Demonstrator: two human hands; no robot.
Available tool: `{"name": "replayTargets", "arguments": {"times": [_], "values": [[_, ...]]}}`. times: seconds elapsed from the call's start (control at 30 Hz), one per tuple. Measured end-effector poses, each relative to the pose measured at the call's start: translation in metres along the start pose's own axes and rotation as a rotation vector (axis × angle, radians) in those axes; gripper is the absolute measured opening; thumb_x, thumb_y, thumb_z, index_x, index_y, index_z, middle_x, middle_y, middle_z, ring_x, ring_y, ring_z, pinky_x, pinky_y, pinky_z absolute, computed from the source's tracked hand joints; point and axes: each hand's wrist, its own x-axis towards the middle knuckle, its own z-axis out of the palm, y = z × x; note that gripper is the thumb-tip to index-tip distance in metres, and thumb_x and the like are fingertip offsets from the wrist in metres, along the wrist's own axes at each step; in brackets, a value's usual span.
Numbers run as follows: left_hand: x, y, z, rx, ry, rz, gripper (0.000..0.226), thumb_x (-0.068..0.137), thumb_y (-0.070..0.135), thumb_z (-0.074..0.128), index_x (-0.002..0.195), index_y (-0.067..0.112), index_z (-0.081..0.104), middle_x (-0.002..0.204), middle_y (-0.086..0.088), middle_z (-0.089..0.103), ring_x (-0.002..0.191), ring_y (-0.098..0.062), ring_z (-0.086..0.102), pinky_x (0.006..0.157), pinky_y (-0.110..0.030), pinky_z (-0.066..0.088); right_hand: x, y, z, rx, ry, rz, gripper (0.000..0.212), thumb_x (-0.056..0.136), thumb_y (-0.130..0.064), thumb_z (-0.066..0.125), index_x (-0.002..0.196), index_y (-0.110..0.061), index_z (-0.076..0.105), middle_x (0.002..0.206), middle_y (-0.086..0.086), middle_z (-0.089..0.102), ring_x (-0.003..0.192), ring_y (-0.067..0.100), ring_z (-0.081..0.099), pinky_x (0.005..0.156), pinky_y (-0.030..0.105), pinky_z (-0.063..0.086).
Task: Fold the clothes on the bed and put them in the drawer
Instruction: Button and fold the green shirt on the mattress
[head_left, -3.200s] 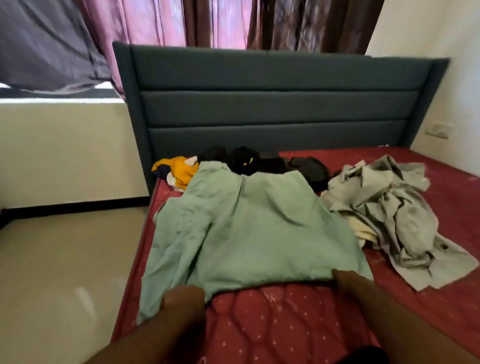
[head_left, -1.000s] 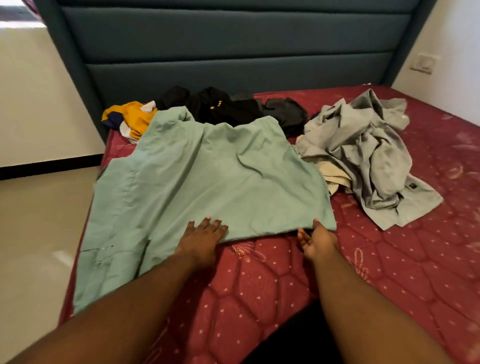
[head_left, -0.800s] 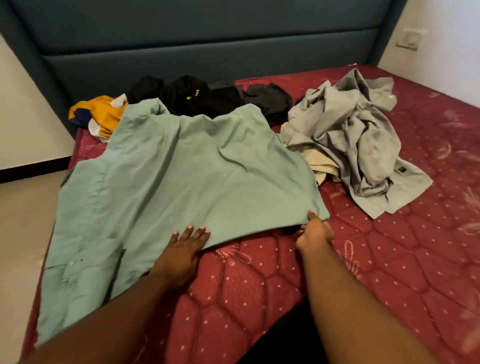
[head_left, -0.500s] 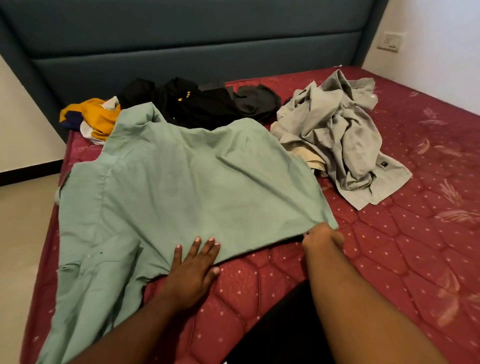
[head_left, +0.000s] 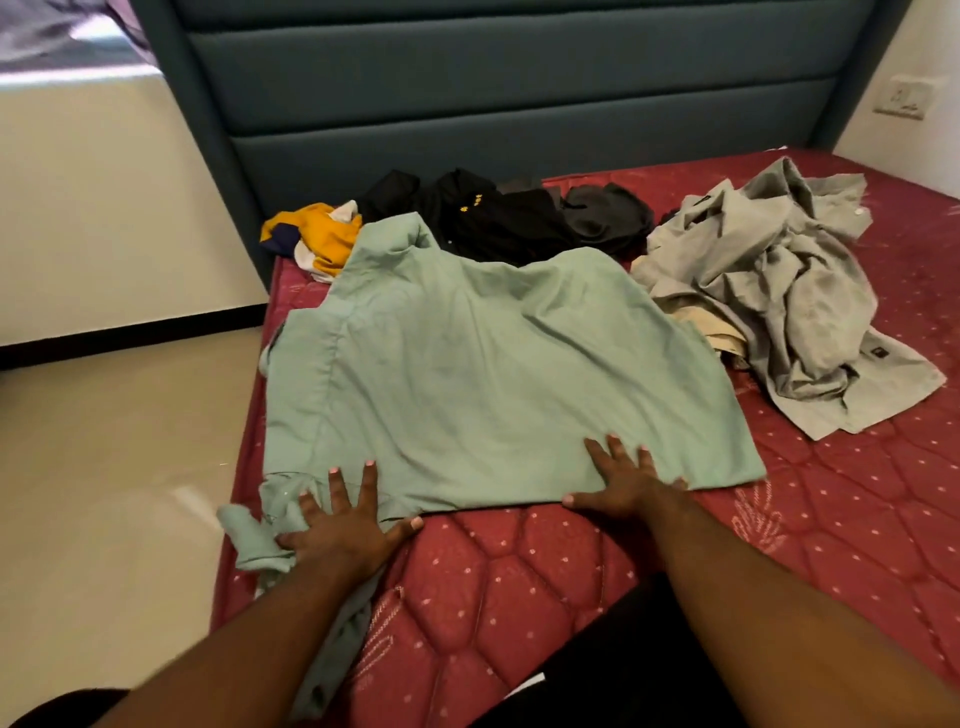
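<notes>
1. I see a bed with a red quilted mattress against a teal padded headboard.
2. A pale green shirt lies spread flat on the bed's left side.
3. A crumpled grey garment sits just right of it; black clothes and a yellow garment lie beyond.
4. My left hand presses flat, fingers spread, on the shirt's bunched near-left corner.
5. My right hand rests flat, fingers spread, on its near hem.

place: home bedroom | evidence: padded headboard, red mattress, curtain
</notes>
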Motion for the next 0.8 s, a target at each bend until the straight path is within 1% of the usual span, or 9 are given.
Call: {"name": "replayTargets", "arguments": {"times": [0.1, 0.17, 0.23, 0.3, 0.33, 0.4, 0.53, 0.67, 0.8], "values": [[-0.013, -0.007, 0.002, -0.013, -0.026, -0.087, 0.108, 0.069, 0.094, 0.023, 0.147, 0.038, -0.027, 0.162, -0.010, -0.018, 0.147, -0.044, -0.006, 0.104, -0.074, 0.022, -0.002, -0.001, 0.001, -0.005, -0.011, 0.024, 0.109, 0.066, -0.087, 0.052, 0.146, -0.052, -0.014, 0.156, -0.017, -0.026, 0.147, 0.028, -0.019, 0.105, 0.077, 0.003], [-0.016, -0.012, -0.003, -0.003, -0.041, -0.128, 0.115, 0.065, 0.098, 0.023, 0.151, 0.034, -0.019, 0.163, -0.014, -0.003, 0.146, -0.044, 0.008, 0.103, -0.070, 0.026, -0.004, -0.007, 0.002, -0.047, 0.022, 0.014, 0.107, 0.069, -0.085, 0.051, 0.147, -0.050, -0.012, 0.158, -0.013, -0.024, 0.147, 0.030, -0.016, 0.105, 0.077, 0.004], [-0.016, -0.017, -0.019, 0.049, 0.039, -0.111, 0.115, 0.066, 0.097, 0.016, 0.155, 0.024, 0.008, 0.153, -0.016, 0.034, 0.137, -0.039, 0.036, 0.103, -0.060, 0.030, -0.006, -0.014, 0.003, -0.125, 0.088, -0.041, 0.104, 0.073, -0.081, 0.051, 0.150, -0.045, -0.007, 0.161, -0.005, -0.019, 0.148, 0.030, -0.011, 0.108, 0.071, 0.006], [-0.008, -0.027, -0.035, 0.148, 0.292, -0.024, 0.089, 0.081, 0.086, 0.018, 0.134, 0.021, 0.047, 0.126, -0.008, 0.062, 0.118, -0.029, 0.055, 0.099, -0.048, 0.034, -0.008, -0.025, 0.005, -0.154, 0.136, -0.185, 0.097, 0.078, -0.072, 0.056, 0.153, -0.041, 0.001, 0.162, -0.001, -0.014, 0.149, 0.026, -0.006, 0.113, 0.063, 0.010], [0.001, -0.034, -0.039, 0.134, 0.418, 0.013, 0.069, 0.090, 0.075, 0.024, 0.122, 0.022, 0.054, 0.118, -0.005, 0.065, 0.112, -0.027, 0.057, 0.096, -0.044, 0.036, -0.009, -0.032, 0.007, -0.144, 0.140, -0.255, 0.093, 0.081, -0.067, 0.057, 0.153, -0.040, 0.004, 0.162, -0.002, -0.012, 0.149, 0.023, -0.005, 0.114, 0.060, 0.011], [0.018, -0.052, -0.042, -0.069, 0.503, -0.023, 0.041, 0.098, 0.049, 0.040, 0.124, 0.021, 0.055, 0.119, -0.008, 0.061, 0.112, -0.030, 0.055, 0.093, -0.042, 0.041, -0.012, -0.047, 0.017, -0.154, 0.142, -0.337, 0.082, 0.089, -0.057, 0.055, 0.153, -0.038, 0.008, 0.162, -0.003, -0.010, 0.149, 0.018, -0.003, 0.115, 0.056, 0.013], [0.046, -0.079, -0.036, -0.679, 0.355, -0.386, 0.051, 0.093, 0.035, 0.059, 0.136, 0.012, 0.047, 0.130, -0.022, 0.049, 0.118, -0.045, 0.049, 0.098, -0.048, 0.043, -0.015, -0.062, 0.037, -0.337, 0.189, -0.410, 0.060, 0.101, -0.028, 0.039, 0.154, -0.032, 0.010, 0.163, 0.002, -0.001, 0.149, 0.018, 0.005, 0.118, 0.046, 0.014], [0.051, -0.086, -0.034, -0.944, 0.390, -0.345, 0.031, 0.086, 0.021, 0.070, 0.111, 0.006, 0.061, 0.118, -0.021, 0.062, 0.104, -0.040, 0.059, 0.089, -0.040, 0.048, -0.015, -0.065, 0.036, -0.410, 0.202, -0.408, 0.070, 0.097, -0.005, 0.039, 0.155, -0.027, 0.007, 0.163, 0.004, 0.000, 0.149, 0.022, 0.010, 0.117, 0.040, 0.022], [0.030, -0.095, -0.019, -1.082, 0.556, -0.425, 0.013, 0.087, 0.010, 0.065, 0.092, 0.011, 0.054, 0.104, -0.021, 0.062, 0.084, -0.030, 0.052, 0.078, -0.038, 0.044, -0.014, -0.068, 0.033, -0.382, 0.215, -0.387, 0.068, 0.096, -0.002, 0.035, 0.155, -0.028, 0.012, 0.163, -0.001, 0.008, 0.147, 0.021, 0.018, 0.115, 0.039, 0.030]]}}
